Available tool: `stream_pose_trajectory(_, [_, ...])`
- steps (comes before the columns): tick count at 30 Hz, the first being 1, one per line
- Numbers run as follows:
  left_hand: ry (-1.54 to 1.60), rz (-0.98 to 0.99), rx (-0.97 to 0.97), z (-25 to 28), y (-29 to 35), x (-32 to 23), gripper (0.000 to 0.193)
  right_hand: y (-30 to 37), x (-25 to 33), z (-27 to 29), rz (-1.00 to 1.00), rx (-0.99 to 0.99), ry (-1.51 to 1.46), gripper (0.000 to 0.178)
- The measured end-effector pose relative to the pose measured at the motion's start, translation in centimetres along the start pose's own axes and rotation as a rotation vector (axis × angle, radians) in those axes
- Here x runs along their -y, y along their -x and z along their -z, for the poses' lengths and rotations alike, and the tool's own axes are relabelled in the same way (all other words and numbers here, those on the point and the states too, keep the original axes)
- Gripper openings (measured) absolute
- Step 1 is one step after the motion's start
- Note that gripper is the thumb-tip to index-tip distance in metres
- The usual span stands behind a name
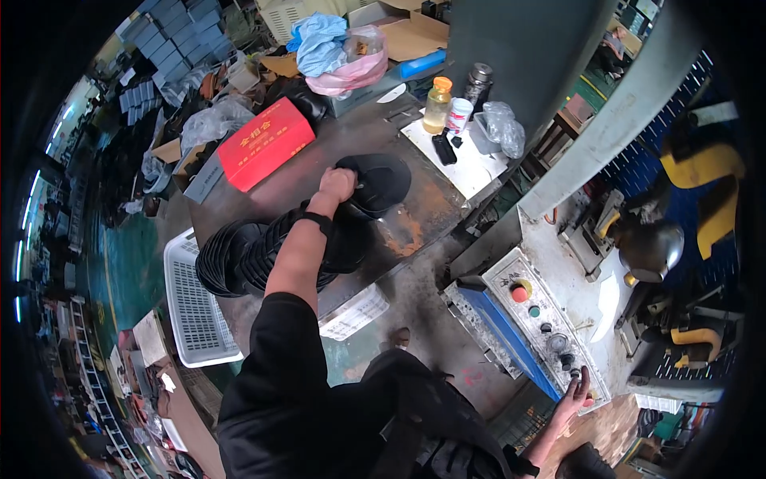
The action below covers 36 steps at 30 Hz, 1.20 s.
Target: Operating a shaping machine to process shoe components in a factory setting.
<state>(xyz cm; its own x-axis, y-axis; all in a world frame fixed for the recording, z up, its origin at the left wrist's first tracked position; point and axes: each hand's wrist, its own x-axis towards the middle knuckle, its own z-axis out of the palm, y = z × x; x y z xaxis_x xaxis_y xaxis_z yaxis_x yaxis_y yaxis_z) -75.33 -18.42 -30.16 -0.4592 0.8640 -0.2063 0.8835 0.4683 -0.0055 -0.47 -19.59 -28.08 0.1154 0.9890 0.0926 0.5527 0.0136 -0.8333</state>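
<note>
My left hand (339, 185) reaches out over the dark metal table (295, 172), its fingers closed at the edge of a flat black oval piece (384, 177) with a rounded end. Whether it is a shoe sole or another moulded part I cannot tell. Several similar black pieces (227, 259) lie stacked on edge beneath and beside my left forearm. My right hand (571, 401) rests at the lower end of a control panel (533, 313), its fingers apart near a dark knob and a red button. A larger red button (519, 293) sits at the panel's far end.
On the table stand a red box (267, 144), a yellow-capped bottle (437, 105), a white tub (459, 116) and a dark flask (479, 84). A white plastic basket (195, 311) is at the table's left. Machine parts with yellow guards (702, 168) occupy the right side.
</note>
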Motion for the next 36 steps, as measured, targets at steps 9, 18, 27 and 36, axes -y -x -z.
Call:
stream_pose_trajectory(9, [0.000,-0.265,0.186,-1.5,0.4,3.2,0.020,-1.5,4.2,-6.6,0.039,0.159,-0.081,0.027])
stream_pose_trajectory(18, [0.444,-0.074,0.091,4.4,-1.5,2.6,0.020,-0.9,9.4,-9.1,-0.016,0.227,-0.038,0.023])
stream_pose_trajectory(27, [0.618,-0.733,0.017,14.4,8.5,-14.0,0.014,-0.8,19.2,-12.6,0.160,0.380,-0.208,0.026])
stream_pose_trajectory(36, [0.927,-1.200,0.517,16.5,16.8,-29.8,0.025,0.5,21.2,-8.5,0.162,0.784,-0.306,0.022])
